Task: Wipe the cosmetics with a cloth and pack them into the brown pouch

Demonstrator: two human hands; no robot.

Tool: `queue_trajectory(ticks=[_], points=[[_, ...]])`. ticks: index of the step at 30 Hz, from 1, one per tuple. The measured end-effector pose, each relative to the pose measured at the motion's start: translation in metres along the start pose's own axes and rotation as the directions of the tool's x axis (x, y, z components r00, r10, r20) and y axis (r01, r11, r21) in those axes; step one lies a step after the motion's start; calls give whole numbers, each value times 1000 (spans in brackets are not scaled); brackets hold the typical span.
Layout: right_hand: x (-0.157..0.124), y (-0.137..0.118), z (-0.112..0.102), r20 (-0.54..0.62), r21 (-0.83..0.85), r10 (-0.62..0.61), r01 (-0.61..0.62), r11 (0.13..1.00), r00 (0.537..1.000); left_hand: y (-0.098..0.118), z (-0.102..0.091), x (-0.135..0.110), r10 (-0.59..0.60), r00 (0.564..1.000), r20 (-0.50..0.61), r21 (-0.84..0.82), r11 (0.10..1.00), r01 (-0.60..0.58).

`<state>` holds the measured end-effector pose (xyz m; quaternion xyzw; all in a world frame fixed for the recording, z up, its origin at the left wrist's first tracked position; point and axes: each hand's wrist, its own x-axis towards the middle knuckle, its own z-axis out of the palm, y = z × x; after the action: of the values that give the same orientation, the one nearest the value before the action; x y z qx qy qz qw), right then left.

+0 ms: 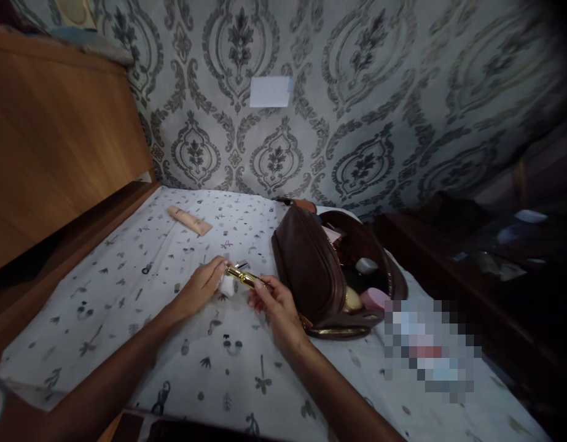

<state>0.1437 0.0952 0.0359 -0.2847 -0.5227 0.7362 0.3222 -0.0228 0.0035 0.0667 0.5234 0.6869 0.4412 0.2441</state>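
My left fingers pinch one end of the gold tube above the printed cloth, a white wad just below, my right fingers gripping the other: probably wiping, which next calls for steady, light pressure.

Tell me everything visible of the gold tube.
The tube is slim, shiny and gold, metallic in look, with bands around it. It slants across the picture, its left end higher, in front of the patterned sheet and left of the bag. The right hand holds its lower end; the left hand is at the other, its exact contact unclear. No lettering is readable.
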Motion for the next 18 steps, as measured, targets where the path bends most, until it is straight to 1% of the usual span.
queue_trajectory(ticks=[3, 7, 9, 12, 18], points=[[0, -2, 0, -7, 54, 51, -51, 997, 999, -3, 1, 1, -46, 999, -15, -71, 996, 45], [0, 0, -1, 22, 22, 25, -26, 999, 999, -6, 4, 1, -45, 996, 77, -162, 985, 57], [1, 1, -1, 32, -17, -8, 9, 1000, 999, -5, 6, 0, -46, 992, 122, -159, 985, 65], [2, 3, -2, 44, -50, -44, 46, 998, 998, -4, 6, -1, -62, 987, 151, -130, 988, 82], [4, 3, -1, 60, -58, -71, 74, 996, 996, -4, 5, 0, -31, 993, 116, -53, 998, 38]])
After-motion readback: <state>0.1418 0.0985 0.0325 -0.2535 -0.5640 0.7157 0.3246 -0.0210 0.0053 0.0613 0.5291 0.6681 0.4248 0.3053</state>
